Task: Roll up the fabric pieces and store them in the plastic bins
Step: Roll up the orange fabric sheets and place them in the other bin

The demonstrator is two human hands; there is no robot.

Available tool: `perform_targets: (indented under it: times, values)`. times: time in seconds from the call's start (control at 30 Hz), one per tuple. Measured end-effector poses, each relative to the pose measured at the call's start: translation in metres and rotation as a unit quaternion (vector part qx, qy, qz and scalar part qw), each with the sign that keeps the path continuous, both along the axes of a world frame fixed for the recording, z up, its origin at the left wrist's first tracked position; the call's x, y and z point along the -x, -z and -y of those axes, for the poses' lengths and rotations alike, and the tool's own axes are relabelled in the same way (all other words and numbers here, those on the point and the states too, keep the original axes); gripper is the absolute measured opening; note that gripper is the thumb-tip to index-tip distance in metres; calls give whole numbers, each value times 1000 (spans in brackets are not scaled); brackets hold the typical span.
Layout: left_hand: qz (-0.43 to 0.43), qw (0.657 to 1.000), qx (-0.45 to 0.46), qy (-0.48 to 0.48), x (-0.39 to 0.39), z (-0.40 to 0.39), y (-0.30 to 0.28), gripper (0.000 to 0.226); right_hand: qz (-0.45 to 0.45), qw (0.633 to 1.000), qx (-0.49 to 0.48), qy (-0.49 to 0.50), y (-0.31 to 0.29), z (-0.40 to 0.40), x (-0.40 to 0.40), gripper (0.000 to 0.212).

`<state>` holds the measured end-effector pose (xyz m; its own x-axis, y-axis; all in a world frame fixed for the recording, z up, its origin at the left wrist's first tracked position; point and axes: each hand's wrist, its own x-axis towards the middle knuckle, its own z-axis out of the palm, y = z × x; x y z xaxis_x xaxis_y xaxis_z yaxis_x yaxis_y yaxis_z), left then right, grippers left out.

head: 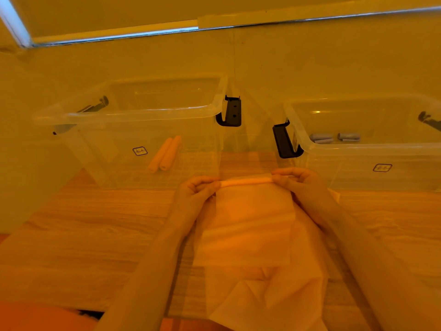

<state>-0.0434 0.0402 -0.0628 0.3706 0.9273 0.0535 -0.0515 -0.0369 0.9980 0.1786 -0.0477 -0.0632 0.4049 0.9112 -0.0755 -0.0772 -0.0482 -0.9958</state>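
Wooden table (71,235) fills the lower view, set against a plain wall (310,56). Two clear plastic bins with black side latches stand at the far side of the table: left bin (133,111) and right bin (358,149), apart, with a gap of tabletop between them. Each carries a small label on its front wall. A loose heap of pale fabric pieces (262,295) lies at the near edge, running off the bottom of the view. On top of it, one flat fabric sheet (250,223) extends away from the person toward the bins; its far edge is wound into a thin roll (245,181) lying crosswise just in front of the gap. Left hand (195,189) pinches the roll's left end, fingers curled over it; right hand (298,179) pinches the right end likewise. Left bin holds two orange rolls (165,154), side by side and touching. Right bin holds two grey rolls (335,137), a little apart.
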Motion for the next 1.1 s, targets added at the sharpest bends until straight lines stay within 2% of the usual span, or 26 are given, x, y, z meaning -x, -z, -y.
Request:
perform_targets:
  times: [0.13,0.27,0.37,0.53,0.6,0.87,0.97,1.1]
  values:
    - [-5,1000,4,-3,0,-2,2,10,2,1000,-3,-3,-1,1,0,12]
    - [5,999,23,23,-1,-2,2,12,0,1000,-9,-14,-3,2,2,17]
    - [-19,1000,4,21,-1,-2,3,10,6,1000,-12,-17,-4,3,2,18]
    - [-38,998,-52,12,2,-5,5,15,92,996,-11,-15,-4,3,7,8]
    - [-38,998,-44,22,3,-4,5,13,106,994,-16,-18,-3,3,8,8]
    - [18,1000,-16,2,1,-1,1,13,45,998,-29,-17,-5,4,7,20]
    - [45,999,2,-6,1,-1,0,15,42,999,-16,-7,-5,3,6,18]
    - [11,999,-24,-28,4,-4,1,15,45,999,-7,-2,-3,3,5,18]
